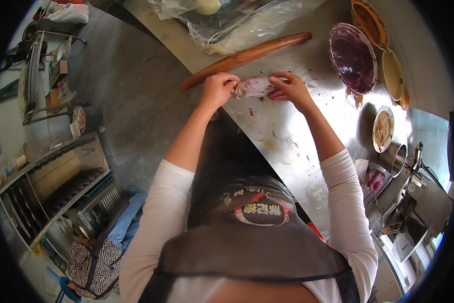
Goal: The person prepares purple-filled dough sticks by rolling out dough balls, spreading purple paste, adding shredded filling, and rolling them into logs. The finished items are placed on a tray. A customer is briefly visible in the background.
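Note:
A pale roll of dough streaked with purple filling [254, 87] lies on the steel worktop [287, 141]. My left hand [218, 89] grips its left end and my right hand [289, 89] grips its right end, fingers curled over it. A long wooden rolling pin [247, 55] lies just beyond my hands, slanting up to the right. A bowl of dark purple filling [353, 58] stands to the right of the pin.
Clear plastic sheeting with a lump of dough [227, 20] lies at the far end. A woven basket [371, 20], a cream dish [392, 74], a plate of pale shreds [382, 129] and a steel cup [396, 157] line the right. Metal racks [50, 166] stand on the left.

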Motion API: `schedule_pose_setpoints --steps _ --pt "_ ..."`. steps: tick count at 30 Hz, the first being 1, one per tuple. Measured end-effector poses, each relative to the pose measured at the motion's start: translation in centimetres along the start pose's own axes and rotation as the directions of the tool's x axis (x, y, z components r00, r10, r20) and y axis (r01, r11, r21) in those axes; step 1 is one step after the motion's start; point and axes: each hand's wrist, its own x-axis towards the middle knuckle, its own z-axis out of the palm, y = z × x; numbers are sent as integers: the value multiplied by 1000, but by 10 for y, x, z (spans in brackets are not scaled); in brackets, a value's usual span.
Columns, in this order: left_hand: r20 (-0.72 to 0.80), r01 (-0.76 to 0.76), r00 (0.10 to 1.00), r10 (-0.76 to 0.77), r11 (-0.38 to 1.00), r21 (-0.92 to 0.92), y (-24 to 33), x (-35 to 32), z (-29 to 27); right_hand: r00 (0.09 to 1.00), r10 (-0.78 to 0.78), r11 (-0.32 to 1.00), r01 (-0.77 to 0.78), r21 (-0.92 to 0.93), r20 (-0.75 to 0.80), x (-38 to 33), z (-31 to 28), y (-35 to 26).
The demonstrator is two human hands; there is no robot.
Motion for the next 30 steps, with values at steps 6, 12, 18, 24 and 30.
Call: schedule_pose_setpoints --steps 6,12,18,24,30 --pt "-93 -423 875 476 843 331 -5 -20 -16 987 -118 992 121 22 -107 0 -6 26" --pt "42 -503 808 588 650 569 47 -18 39 791 -602 770 541 -337 -106 -7 4 49" --pt "165 -424 861 481 500 755 60 -8 79 894 -405 896 348 -275 -191 -4 5 53" --pt "164 -423 852 497 471 774 51 -6 84 934 -312 943 327 68 -172 -7 -1 50" --pt "143 -405 849 509 451 795 50 -3 83 902 -343 934 296 -202 -263 -6 21 43"
